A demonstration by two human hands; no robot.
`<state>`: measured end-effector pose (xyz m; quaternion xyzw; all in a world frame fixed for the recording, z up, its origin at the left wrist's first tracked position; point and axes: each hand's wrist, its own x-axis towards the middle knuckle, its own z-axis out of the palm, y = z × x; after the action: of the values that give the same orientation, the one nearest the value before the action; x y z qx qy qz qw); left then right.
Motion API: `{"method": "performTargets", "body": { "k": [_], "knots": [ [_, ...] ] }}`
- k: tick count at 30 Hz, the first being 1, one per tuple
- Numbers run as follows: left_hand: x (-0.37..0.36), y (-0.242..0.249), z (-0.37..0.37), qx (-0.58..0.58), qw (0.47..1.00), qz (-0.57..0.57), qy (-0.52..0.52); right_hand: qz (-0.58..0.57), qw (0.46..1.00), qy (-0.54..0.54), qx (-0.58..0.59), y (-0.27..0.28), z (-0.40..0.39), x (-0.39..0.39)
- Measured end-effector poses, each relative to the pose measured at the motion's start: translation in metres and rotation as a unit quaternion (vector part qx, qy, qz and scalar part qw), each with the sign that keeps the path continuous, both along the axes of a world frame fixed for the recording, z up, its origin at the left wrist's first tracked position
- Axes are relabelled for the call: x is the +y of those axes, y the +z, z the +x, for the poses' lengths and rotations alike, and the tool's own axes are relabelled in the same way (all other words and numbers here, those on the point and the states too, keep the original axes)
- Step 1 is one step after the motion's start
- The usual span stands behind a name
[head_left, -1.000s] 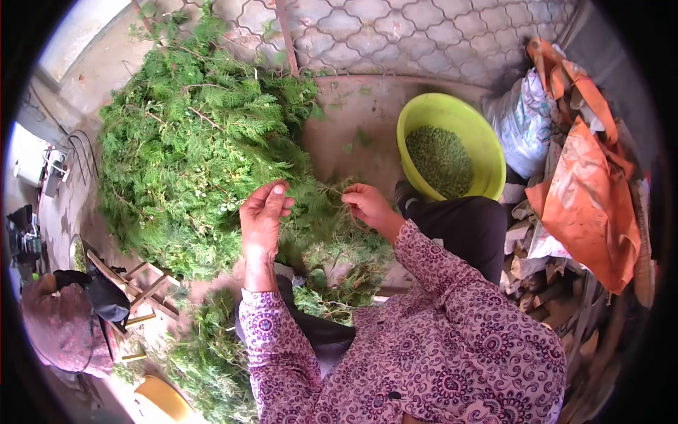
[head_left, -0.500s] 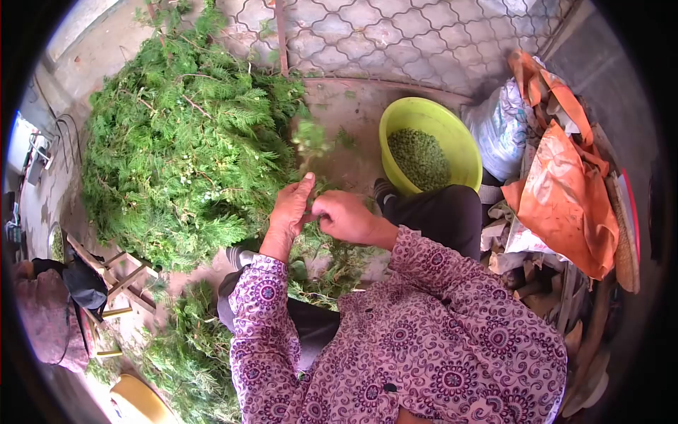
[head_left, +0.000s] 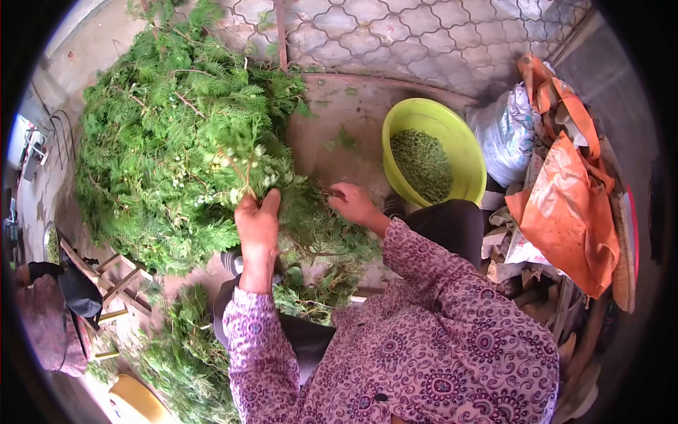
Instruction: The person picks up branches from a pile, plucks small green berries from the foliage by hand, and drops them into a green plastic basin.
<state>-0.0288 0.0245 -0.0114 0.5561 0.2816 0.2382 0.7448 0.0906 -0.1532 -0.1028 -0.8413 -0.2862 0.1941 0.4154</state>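
My left hand is closed around the stem of a leafy evergreen sprig with small pale-green cones on it. The sprig points away from me, over the right side of a large heap of cut evergreen branches. To its right, apart from the sprig, is my right hand, with its fingers curled in. Whatever those fingers hold, if anything, is hidden. Beyond the right hand stands a yellow-green basin with many small green cones in it.
More cut branches lie at the lower left, near a wooden stool and a yellow container. A white sack, an orange bag and wood scraps line the right side. Wire mesh stands at the back.
My hands were close together and have moved apart. The left hand went left and a little nearer with a sprig in it; the right moved slightly right.
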Motion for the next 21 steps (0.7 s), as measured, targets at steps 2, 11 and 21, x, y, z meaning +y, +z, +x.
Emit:
{"method": "performTargets", "body": {
  "k": [2, 11, 21],
  "knots": [
    [-0.006, 0.02, -0.005, 0.01, 1.0, -0.008, -0.009, -0.09, 0.995, -0.024, -0.045, -0.05, 0.029, -0.017],
    [-0.007, 0.038, -0.003, 0.052, 0.988, -0.143, -0.004, -0.353, 0.931, -0.034, -0.081, -0.193, 0.121, -0.061],
    [-0.014, 0.011, 0.005, 0.103, 0.981, -0.144, 0.076, -0.353, 0.899, -0.251, 0.056, -0.278, 0.206, -0.066]
  ]
}}
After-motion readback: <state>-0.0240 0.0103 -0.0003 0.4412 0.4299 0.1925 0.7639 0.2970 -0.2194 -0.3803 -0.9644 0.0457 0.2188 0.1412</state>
